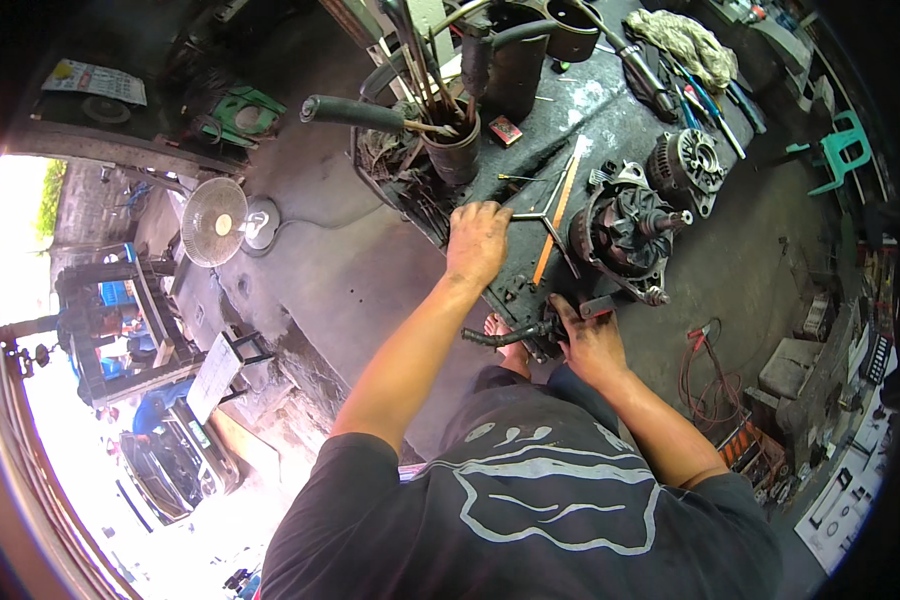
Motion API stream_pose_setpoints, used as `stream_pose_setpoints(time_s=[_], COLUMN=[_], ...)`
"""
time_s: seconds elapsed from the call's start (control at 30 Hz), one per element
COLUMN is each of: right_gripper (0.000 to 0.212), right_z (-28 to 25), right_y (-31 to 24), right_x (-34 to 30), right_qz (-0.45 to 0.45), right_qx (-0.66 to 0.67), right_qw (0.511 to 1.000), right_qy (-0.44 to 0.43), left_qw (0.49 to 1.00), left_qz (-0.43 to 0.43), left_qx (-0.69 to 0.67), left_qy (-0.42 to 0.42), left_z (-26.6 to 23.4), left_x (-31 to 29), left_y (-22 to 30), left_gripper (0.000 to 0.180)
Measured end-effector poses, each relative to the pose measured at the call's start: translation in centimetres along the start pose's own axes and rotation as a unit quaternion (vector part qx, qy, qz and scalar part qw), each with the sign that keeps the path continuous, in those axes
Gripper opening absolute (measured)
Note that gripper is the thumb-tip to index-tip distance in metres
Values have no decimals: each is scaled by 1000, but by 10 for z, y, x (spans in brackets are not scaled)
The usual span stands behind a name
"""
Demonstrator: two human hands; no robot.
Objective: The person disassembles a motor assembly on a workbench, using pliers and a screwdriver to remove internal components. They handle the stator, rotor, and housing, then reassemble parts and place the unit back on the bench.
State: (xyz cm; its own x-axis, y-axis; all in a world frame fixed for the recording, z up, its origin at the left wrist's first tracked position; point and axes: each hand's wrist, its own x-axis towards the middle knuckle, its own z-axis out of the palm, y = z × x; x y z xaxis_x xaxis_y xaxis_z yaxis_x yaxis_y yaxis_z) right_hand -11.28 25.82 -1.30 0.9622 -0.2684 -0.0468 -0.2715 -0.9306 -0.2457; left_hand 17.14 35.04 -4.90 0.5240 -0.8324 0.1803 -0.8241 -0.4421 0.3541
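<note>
My left hand [478, 242] is closed around one arm of a Y-shaped socket wrench [542, 216] at the bench's left edge. The wrench's other two arms spread over the bench top toward an alternator half with its finned rotor [627, 232]. My right hand [594, 348] is at the near edge, fingers bent over a dark part beside a black-sleeved lever [500, 338]. What those fingers grip is mostly hidden. A small reddish-brown block [598, 307] shows by its knuckles. An orange-brown strip [558, 225] lies beside the wrench. Behind the rotor sits another alternator housing [686, 165].
A cup of brushes [454, 152], a thick black handle [352, 113] and a red matchbox [505, 131] are at the far left of the bench. Pliers and screwdrivers [705, 100] lie far right near a rag [685, 45]. A fan [214, 222], green stool [843, 152] and red-clamped cables [698, 340] surround it.
</note>
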Motion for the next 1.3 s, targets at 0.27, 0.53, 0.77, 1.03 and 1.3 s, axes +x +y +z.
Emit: stream_pose_setpoints(time_s=[0.27, 0.53, 0.77, 1.03, 1.3], right_gripper=[97, 96, 96, 93, 92], right_z=[-3, -1, -7, -4, -11], right_y=[1, 6, 1, -4, -13], right_x=[0, 0, 3, 9, 14], right_qz=[10, -13, -11, 46, -8], right_qx=[18, 27, 13, 14, -35], right_qw=[999, 999, 1000, 995, 999], right_qy=[-33, -18, -11, -93, -6], left_qw=[998, 991, 992, 994, 971], left_qz=[38, 11, -2, 64, 113], left_qx=[-57, -110, -121, -42, 1], left_qy=[8, 74, 38, -79, -209], left_z=[-3, -44, -31, -28, -30], left_x=[2, 25, 15, -9, -9], left_y=[0, -20, -12, -10, -13], left_gripper=[31, 22, 21, 24, 25])
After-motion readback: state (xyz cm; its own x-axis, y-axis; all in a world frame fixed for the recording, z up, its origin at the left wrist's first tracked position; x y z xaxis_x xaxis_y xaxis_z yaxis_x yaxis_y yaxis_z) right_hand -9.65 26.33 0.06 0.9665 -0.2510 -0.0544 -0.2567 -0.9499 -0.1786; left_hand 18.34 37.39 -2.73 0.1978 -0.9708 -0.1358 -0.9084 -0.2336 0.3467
